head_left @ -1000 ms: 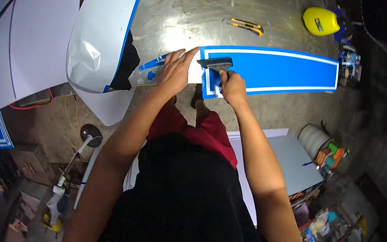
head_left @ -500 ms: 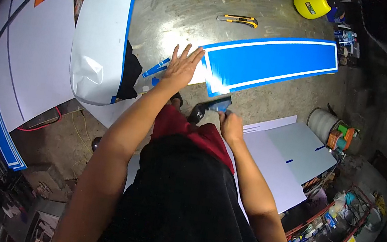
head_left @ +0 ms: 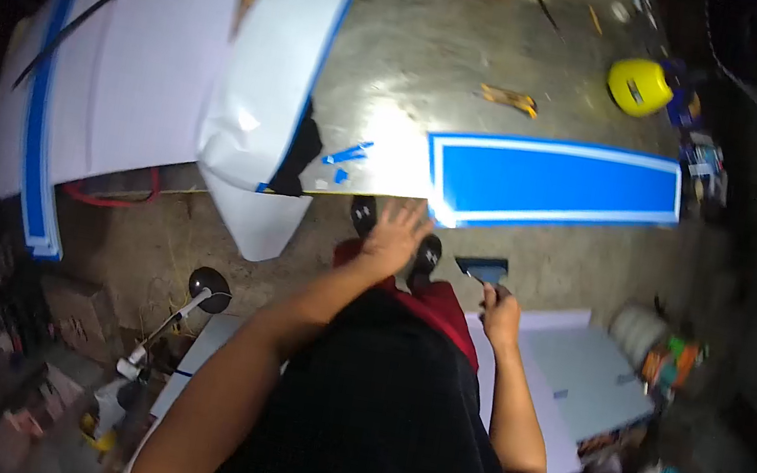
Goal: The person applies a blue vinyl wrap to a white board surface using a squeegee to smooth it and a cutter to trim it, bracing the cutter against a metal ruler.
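Across a scuffed metal table (head_left: 412, 24) in a dim workshop, facing a white-bordered blue strip (head_left: 556, 180) lying flat along the near edge, its long axis running from left to right. Beyond it, leaving a utility knife (head_left: 509, 100) resting on the bare metal, and a yellow container (head_left: 640, 88) standing toward the right.

Gripping a squeegee (head_left: 489, 272) by its handle in the right hand (head_left: 499, 313), closing the fingers around it and holding it off the table, over the concrete floor (head_left: 552, 264). Pointing the blade forward from the grip, toward the blue strip, and setting its wide edge roughly along the same left-to-right line. Keeping a gap between blade and strip, with the strip lying ahead of the right hand and reaching out to both sides of it.

Holding the left hand (head_left: 396, 234) nearer, just beside the strip's near left corner, palm down, spreading the fingers wide and empty. Blurring at the fingertips, leaving contact with the table edge or the corner impossible to tell. Reaching the left forearm diagonally forward and inward; bending the right elbow out to the side, angling the forearm forward and slightly inward, curling the wrist behind the handle.
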Motion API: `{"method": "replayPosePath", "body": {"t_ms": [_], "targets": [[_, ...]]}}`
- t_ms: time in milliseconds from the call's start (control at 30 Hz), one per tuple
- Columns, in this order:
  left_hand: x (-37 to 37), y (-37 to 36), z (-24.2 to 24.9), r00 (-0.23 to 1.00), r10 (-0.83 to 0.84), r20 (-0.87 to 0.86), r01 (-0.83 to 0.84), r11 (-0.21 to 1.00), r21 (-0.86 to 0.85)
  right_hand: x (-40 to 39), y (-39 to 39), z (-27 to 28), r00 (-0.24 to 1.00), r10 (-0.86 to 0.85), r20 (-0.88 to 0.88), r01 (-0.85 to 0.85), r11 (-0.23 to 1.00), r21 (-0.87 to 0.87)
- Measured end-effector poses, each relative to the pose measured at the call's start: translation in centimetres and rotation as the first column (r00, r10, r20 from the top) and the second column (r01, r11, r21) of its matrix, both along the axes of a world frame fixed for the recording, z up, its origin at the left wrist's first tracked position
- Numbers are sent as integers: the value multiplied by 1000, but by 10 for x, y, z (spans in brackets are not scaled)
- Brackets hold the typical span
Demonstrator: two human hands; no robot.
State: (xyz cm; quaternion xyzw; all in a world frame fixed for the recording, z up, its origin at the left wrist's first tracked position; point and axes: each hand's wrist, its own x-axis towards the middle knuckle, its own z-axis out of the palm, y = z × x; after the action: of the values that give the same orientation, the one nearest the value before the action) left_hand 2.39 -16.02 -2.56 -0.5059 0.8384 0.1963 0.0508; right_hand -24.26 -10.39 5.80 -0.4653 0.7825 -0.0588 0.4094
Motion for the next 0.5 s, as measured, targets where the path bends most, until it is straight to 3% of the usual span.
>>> {"method": "replayPosePath", "body": {"t_ms": [67, 133, 167, 200, 233, 267, 300, 367, 433, 467, 500], "targets": [[-3, 6, -7, 996, 79, -51, -84, 992, -92, -7, -7, 5, 995, 7, 96, -2, 999, -46], [-5, 15, 10, 981, 193, 3, -188, 959, -214, -24, -18, -2, 982, 151, 115, -139, 985, -107], [-6, 24, 6, 962, 269, -39, -272, 948, -167, -46, -21, -24, 975, 197, 106, -191, 979, -64], [-4, 35, 19, 941, 336, -48, -338, 919, -204, -34, -32, 8, 981, 119, 154, -115, 993, -33], [-3, 47, 22, 913, 405, -57, -408, 898, -164, -54, -36, -14, 965, 120, 234, -111, 993, -50], [1, 62, 32, 864, 503, -28, -502, 857, -114, -66, -43, -24, 963, 206, 176, -184, 974, -133], [2, 79, 41, 810, 586, -10, -586, 808, -60, -100, -50, -82, 938, 301, 171, -257, 936, -242], [9, 127, 27, 502, 839, -210, -831, 535, 151, -96, -61, -62, 900, 385, 202, -305, 891, -336], [17, 170, 56, 225, 972, -67, -916, 234, 325, -107, -75, -82, 869, 454, 197, -358, 852, -382], [27, 199, 36, 148, 989, 28, -906, 124, 404, -111, -85, -92, 862, 476, 171, -381, 834, -400], [33, 243, -9, 180, 983, -35, -945, 182, 272, -105, -91, -93, 853, 493, 173, -389, 820, -419]]}}
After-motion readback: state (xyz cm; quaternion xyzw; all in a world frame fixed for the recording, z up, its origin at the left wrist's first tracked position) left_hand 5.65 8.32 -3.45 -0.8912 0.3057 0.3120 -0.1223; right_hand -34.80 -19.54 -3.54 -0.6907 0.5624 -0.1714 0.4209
